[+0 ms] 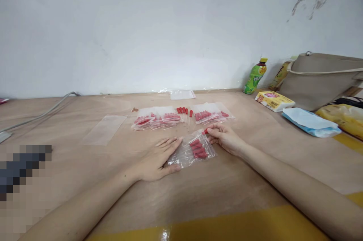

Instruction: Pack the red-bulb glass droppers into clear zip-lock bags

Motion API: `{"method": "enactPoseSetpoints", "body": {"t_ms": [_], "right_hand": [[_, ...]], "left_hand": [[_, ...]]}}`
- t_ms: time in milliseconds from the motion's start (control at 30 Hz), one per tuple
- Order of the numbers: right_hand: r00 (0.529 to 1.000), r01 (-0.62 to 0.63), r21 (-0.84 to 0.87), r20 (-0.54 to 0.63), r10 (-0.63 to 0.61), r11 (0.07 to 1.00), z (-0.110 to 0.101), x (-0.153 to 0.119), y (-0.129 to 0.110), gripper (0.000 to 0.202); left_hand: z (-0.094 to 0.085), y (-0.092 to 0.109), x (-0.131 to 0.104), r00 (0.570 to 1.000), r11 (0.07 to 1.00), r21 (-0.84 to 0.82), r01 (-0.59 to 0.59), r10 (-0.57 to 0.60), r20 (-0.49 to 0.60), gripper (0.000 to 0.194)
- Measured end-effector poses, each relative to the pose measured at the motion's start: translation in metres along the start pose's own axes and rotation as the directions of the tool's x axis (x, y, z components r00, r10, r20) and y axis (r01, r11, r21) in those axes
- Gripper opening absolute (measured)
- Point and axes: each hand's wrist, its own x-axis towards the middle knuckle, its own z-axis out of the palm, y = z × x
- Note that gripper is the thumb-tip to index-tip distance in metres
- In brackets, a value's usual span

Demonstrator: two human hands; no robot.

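My left hand lies spread on the table, its fingertips at the left edge of a clear zip bag. Several red rubber bulbs show inside that bag. At the bag's upper right corner, my right hand pinches a red-bulbed dropper; the rest of it is hard to see. Beyond the hands lie several loose red-bulbed droppers. Filled zip bags sit on both sides of them, a left group and a right group.
A flat clear bag lies at the left, another by the wall. A grey cable runs at far left. On the right stand a green bottle, a yellow tissue pack, a blue-white pack and a beige bag.
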Motion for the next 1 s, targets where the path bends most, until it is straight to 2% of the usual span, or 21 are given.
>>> {"method": "enactPoseSetpoints", "body": {"t_ms": [133, 333, 567, 667, 833, 1000], "right_hand": [[0.991, -0.040, -0.127, 0.122, 0.056, 0.991, -0.005, 0.003, 0.000, 0.030], [0.988, -0.028, -0.208, 0.140, 0.058, 0.978, -0.002, 0.005, -0.002, 0.031], [1.000, 0.018, -0.316, -0.010, -0.023, 0.949, 0.011, 0.004, 0.003, 0.020], [0.998, 0.050, -0.353, -0.028, -0.064, 0.934, 0.015, 0.005, 0.007, 0.020], [0.989, 0.149, -0.339, 0.049, -0.141, 0.929, 0.014, 0.006, 0.009, 0.025], [0.983, 0.112, -0.260, 0.169, -0.069, 0.959, 0.014, 0.003, 0.009, 0.028]], "left_hand": [[0.001, 0.000, 0.000, 1.000, 1.000, -0.005, 0.005, -0.005, -0.003, 0.072], [0.003, -0.002, 0.000, 1.000, 1.000, 0.000, -0.012, 0.012, -0.017, 0.072], [0.002, -0.002, 0.001, 1.000, 1.000, 0.010, -0.010, 0.010, -0.003, 0.072], [0.003, -0.002, 0.000, 1.000, 1.000, 0.012, -0.021, 0.021, -0.022, 0.071], [0.004, -0.002, 0.000, 1.000, 1.000, 0.001, -0.018, 0.018, -0.023, 0.070], [0.004, -0.002, 0.001, 1.000, 1.000, 0.005, -0.004, 0.004, -0.018, 0.072]]}}
